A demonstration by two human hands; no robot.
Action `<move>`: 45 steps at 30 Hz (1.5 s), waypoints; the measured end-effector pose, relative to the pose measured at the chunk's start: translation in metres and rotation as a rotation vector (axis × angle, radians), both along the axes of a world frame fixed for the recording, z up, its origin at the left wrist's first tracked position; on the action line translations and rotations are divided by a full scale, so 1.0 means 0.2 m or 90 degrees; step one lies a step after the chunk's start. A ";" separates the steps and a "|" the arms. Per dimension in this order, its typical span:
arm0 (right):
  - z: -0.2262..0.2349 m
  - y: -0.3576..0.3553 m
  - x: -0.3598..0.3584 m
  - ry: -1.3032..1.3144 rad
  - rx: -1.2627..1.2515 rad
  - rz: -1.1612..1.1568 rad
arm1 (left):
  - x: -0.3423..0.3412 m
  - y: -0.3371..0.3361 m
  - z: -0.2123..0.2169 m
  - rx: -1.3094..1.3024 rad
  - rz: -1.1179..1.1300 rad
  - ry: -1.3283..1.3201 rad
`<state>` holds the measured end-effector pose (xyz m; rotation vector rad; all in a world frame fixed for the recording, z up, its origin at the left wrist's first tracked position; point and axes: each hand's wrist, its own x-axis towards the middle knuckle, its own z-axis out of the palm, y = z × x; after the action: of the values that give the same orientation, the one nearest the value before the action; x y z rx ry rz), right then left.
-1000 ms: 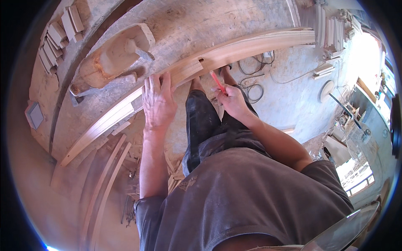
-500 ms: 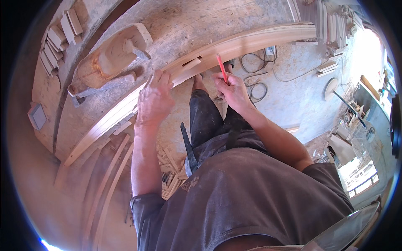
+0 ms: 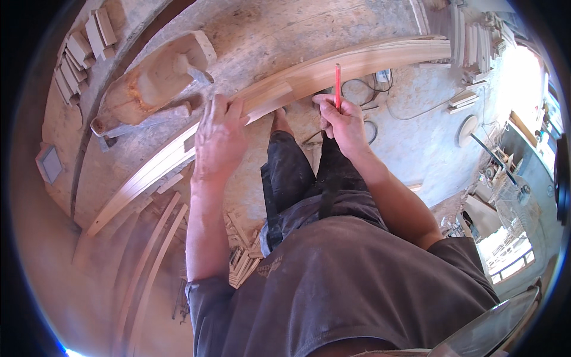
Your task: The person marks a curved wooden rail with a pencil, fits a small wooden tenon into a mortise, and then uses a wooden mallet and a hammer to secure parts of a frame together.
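Note:
A long pale wooden board (image 3: 363,59) lies along the near edge of the workbench (image 3: 279,30). On it rests a short wooden strip (image 3: 270,100), set nearly parallel to the board. My left hand (image 3: 219,140) bends its fingers over the left end of this strip, gripping it against the board; the fingertips are partly hidden. To the right, my right hand (image 3: 345,122) is closed around a red pencil (image 3: 338,83), which points upward. This hand is just off the board's near edge.
A hollowed wooden trough (image 3: 160,77) with a hammer (image 3: 193,71) in it stands at the back left. Stacked wood blocks (image 3: 77,59) sit at the far left, more strips (image 3: 473,47) at the right end. Cables (image 3: 357,92) and offcuts (image 3: 244,265) lie below the bench.
The short strip has shifted over the board and now covers the dark slot seen before. My right hand has moved right, turning the pencil more upright.

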<state>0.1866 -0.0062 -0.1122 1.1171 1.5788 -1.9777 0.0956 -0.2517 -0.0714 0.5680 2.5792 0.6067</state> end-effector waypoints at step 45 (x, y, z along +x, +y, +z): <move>-0.10 -0.42 -0.14 -0.133 0.193 -0.114 | -0.08 0.02 0.01 -0.065 -0.081 -0.127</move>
<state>0.1582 -0.0911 -0.1323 1.5777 1.7553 -1.6920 0.0805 -0.2471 -0.0699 0.6007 2.3509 0.4612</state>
